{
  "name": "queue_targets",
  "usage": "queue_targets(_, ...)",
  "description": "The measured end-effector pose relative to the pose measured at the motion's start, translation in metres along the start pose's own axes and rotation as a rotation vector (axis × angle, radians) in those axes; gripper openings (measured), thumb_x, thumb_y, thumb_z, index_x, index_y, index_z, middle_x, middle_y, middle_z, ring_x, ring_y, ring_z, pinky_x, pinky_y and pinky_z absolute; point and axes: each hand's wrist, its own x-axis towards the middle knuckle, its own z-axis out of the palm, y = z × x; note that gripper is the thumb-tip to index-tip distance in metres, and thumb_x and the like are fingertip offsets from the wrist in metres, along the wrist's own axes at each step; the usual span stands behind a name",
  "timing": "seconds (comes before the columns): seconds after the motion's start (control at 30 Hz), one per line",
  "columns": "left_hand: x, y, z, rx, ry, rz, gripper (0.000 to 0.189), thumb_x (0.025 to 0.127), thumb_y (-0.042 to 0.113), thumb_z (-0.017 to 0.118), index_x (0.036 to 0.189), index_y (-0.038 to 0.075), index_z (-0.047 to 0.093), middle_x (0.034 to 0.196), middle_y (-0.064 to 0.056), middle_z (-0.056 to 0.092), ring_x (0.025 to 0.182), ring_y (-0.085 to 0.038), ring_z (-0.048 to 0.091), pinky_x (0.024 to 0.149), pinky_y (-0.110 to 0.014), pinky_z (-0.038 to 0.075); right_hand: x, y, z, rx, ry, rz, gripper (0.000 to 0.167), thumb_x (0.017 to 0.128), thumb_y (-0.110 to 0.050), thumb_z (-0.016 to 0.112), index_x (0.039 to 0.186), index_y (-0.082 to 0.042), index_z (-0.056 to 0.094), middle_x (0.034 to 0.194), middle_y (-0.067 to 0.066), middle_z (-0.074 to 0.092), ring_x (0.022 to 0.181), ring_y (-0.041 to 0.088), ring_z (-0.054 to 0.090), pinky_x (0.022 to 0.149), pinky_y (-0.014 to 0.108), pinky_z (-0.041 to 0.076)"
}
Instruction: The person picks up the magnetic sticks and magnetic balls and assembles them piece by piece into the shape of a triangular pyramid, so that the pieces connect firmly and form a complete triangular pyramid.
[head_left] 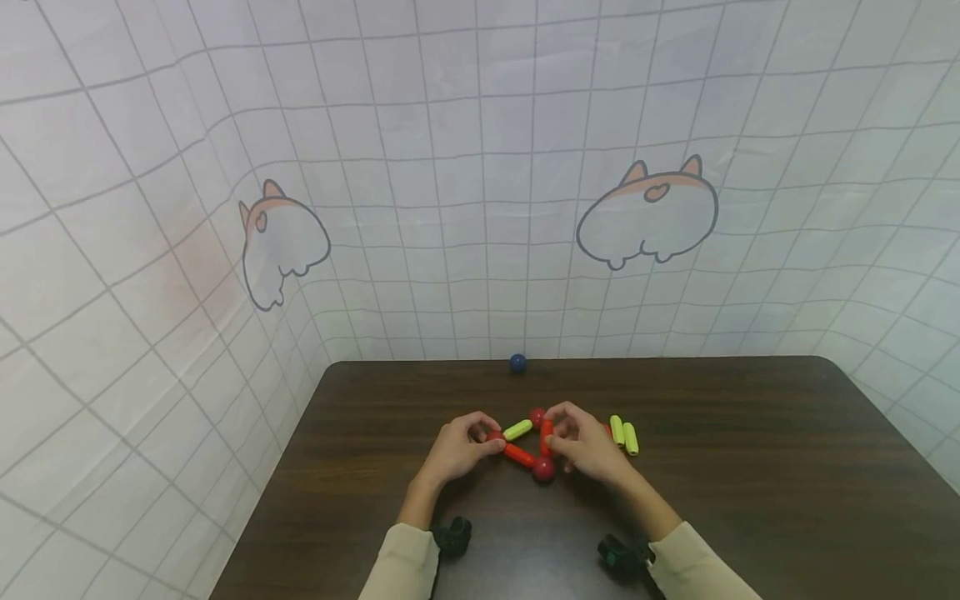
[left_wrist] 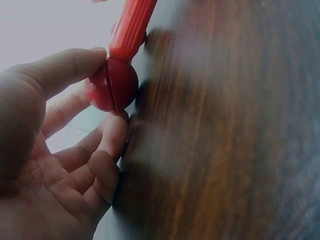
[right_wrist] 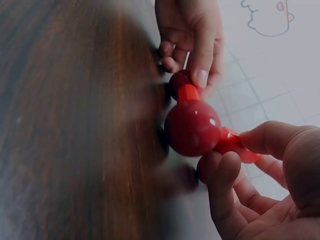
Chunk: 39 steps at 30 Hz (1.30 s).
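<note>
On the table, three red balls and three ribbed rods form a small triangle. My left hand point(head_left: 454, 450) pinches the left red ball point(left_wrist: 122, 85) between thumb and fingers; a seam line runs round that ball. A red rod point(head_left: 519, 455) links it to the near red ball point(right_wrist: 192, 128). Between the left ball and the far red ball point(head_left: 537, 416) lies a yellow-green rod point(head_left: 517, 430). With thumb and fingers my right hand point(head_left: 590, 447) holds the red rod point(head_left: 546, 437) on the right side, which spans the near and far balls.
Two yellow-green rods point(head_left: 624, 436) lie right of my right hand, beside a partly hidden red piece point(head_left: 607, 430). A blue ball point(head_left: 517, 363) sits at the back edge of the dark wooden table point(head_left: 750, 467). A grid-patterned white curtain point(head_left: 450, 208) hangs behind.
</note>
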Motion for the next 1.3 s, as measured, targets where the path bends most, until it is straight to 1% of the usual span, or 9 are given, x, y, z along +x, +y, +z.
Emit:
queue_targets(0.17,0.0,0.001,0.0,-0.009,0.001,-0.008,0.021,0.089,0.033,0.08,0.104,0.021,0.072,0.087,-0.002,0.061,0.074,-0.017,0.053,0.062,-0.03,0.04,0.004,-0.002,0.002,-0.004,0.025,0.035,0.03,0.093,-0.006,0.068,0.122,-0.008,0.059,0.087,0.011,0.066,0.056,0.019,0.057,0.051,0.035,0.053)
queue_targets(0.37,0.0,0.0,0.0,-0.017,0.003,-0.012,0.02,0.09,0.034,0.08,0.104,0.022,0.072,0.087,-0.001,0.061,0.074,-0.017,0.052,0.062,-0.03,0.04,0.008,-0.005,0.005,-0.007,0.033,0.076,0.031,0.094,-0.007,0.067,0.123,-0.005,0.058,0.088,0.01,0.067,0.062,0.018,0.059,0.051,0.031,0.051)
queue_targets(0.7,0.0,-0.001,0.0,-0.02,0.0,-0.016,0.021,0.089,0.036,0.08,0.104,0.024,0.072,0.087,0.0,0.061,0.077,-0.017,0.054,0.064,-0.03,0.042,0.013,-0.004,0.011,-0.022,0.073,0.201,0.032,0.093,-0.01,0.07,0.12,-0.003,0.055,0.093,0.011,0.069,0.056,0.018,0.058,0.053,0.032,0.053)
queue_targets(0.87,0.0,-0.001,-0.001,-0.014,0.0,-0.005,0.021,0.089,0.035,0.08,0.104,0.022,0.072,0.087,-0.001,0.062,0.077,-0.017,0.055,0.064,-0.03,0.042,0.015,-0.002,0.01,-0.019,0.077,0.217,0.032,0.092,-0.01,0.07,0.119,-0.002,0.054,0.096,0.012,0.069,0.056,0.018,0.058,0.054,0.032,0.053)
queue_targets(1.13,0.0,0.0,-0.001,-0.01,-0.009,0.003,0.021,0.09,0.035,0.079,0.106,0.022,0.072,0.087,0.0,0.062,0.076,-0.016,0.055,0.064,-0.03,0.043,0.017,0.0,0.009,-0.03,0.076,0.237,0.032,0.092,-0.011,0.07,0.119,-0.003,0.054,0.096,0.012,0.069,0.067,0.018,0.063,0.055,0.032,0.051)
queue_targets(1.3,0.0,0.0,-0.001,-0.01,-0.007,0.014,0.021,0.09,0.034,0.079,0.106,0.021,0.073,0.088,-0.001,0.062,0.076,-0.017,0.055,0.063,-0.031,0.043,0.017,-0.001,0.009,-0.038,0.074,0.237,0.032,0.092,-0.011,0.07,0.119,-0.003,0.054,0.096,0.012,0.07,0.067,0.018,0.062,0.055,0.032,0.05)
